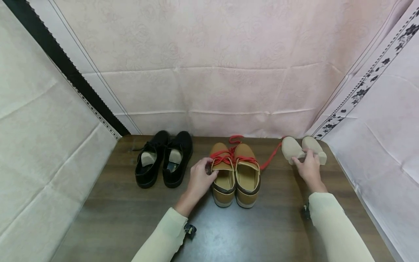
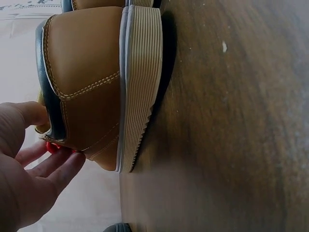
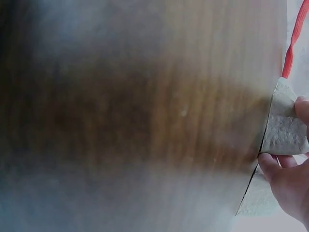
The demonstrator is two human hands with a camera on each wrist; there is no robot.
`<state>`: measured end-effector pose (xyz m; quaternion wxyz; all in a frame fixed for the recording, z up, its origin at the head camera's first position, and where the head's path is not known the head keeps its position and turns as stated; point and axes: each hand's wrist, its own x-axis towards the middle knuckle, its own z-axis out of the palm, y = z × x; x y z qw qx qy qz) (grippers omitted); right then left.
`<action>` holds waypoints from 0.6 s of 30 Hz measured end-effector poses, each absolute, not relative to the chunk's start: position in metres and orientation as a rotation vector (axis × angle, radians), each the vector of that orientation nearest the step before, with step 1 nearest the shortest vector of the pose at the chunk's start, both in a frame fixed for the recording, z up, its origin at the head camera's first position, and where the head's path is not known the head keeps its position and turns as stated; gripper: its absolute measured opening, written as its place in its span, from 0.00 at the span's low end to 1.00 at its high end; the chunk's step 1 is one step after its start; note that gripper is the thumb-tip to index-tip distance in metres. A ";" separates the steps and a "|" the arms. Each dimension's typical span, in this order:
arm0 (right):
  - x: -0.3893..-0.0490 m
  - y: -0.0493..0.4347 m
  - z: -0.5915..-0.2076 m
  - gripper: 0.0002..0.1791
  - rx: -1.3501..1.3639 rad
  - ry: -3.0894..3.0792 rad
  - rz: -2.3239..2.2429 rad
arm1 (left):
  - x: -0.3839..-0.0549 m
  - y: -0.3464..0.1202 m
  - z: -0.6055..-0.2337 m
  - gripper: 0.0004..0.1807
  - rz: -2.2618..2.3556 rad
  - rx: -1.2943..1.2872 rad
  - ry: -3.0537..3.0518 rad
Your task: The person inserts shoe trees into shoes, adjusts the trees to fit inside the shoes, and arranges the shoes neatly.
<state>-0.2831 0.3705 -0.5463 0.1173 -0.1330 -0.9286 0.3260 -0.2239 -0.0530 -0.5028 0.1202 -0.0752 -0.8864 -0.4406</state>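
Observation:
A pair of tan lace-up shoes stands side by side, toes away from me: the left shoe (image 1: 223, 201) and the right shoe (image 1: 247, 201). Red laces (image 1: 221, 157) cross over both. My left hand (image 1: 200, 178) grips the left shoe at its opening, thumb at the collar and fingers along the lace side, as the left wrist view also shows. Farther right, my right hand (image 1: 309, 170) pinches the left one of two beige moulded shoe inserts (image 1: 290, 147). Its thumb and a finger are on either side of that insert (image 3: 285, 130). The right insert (image 1: 313, 145) lies close beside it.
Left of the tan shoes stands a pair of black lace-up shoes (image 1: 175, 177), with a beige insert (image 1: 148, 159) in each. A loose red lace end (image 1: 272, 156) trails toward the beige inserts. The wooden table (image 1: 248, 236) meets pale cloth hangings (image 1: 229, 98) at back and sides.

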 end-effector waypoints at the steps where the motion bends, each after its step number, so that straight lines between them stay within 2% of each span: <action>1: -0.283 0.370 -0.546 0.34 -0.391 -2.719 0.952 | -0.224 -0.053 -0.503 0.20 -1.295 -0.223 -2.583; 18: -0.279 0.369 -0.543 0.34 -0.354 -2.705 0.897 | -0.226 -0.055 -0.501 0.13 -1.381 -0.277 -2.486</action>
